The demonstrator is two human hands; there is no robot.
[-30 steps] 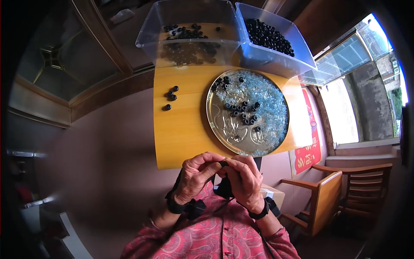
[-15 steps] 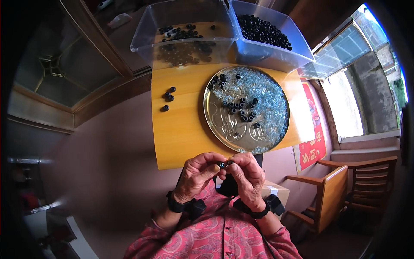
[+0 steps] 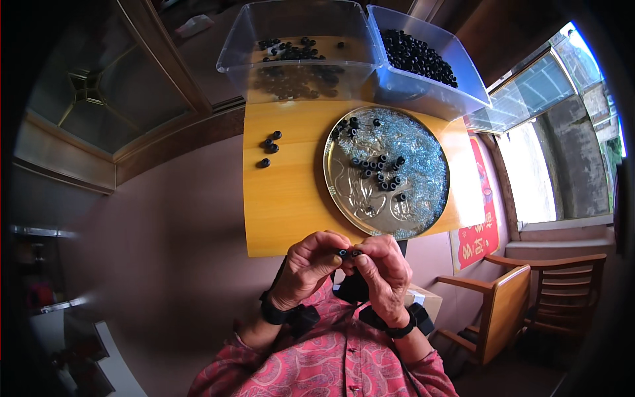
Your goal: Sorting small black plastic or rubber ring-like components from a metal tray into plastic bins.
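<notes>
My left hand (image 3: 309, 268) and right hand (image 3: 383, 270) meet just past the table's near edge, in front of my chest. Between the left thumb and fingertips is a small black round piece (image 3: 342, 253) with a light centre. A second small dark piece (image 3: 357, 253) is pinched by the right hand, close beside the first; its details are partly hidden by fingers. Beyond the hands lies a round metal tray (image 3: 345, 182) with an embossed base. Many tiny clear bluish pieces (image 3: 423, 172) cover its right side, and several black hollow pieces (image 3: 382, 175) lie at its middle and upper left.
At the table's back stand two clear plastic bins: the left one (image 3: 231, 66) holds scattered black pieces, the right one (image 3: 423, 92) a thick heap. Several loose black pieces (image 3: 271, 147) lie on the yellow table (image 3: 284, 205). Wooden chairs (image 3: 506, 311) stand at the right.
The tray, table and bins appear slightly farther right as the view shifts. Both hands keep their pinch. The left piece has turned a little, and the right one shows more clearly beside it.
</notes>
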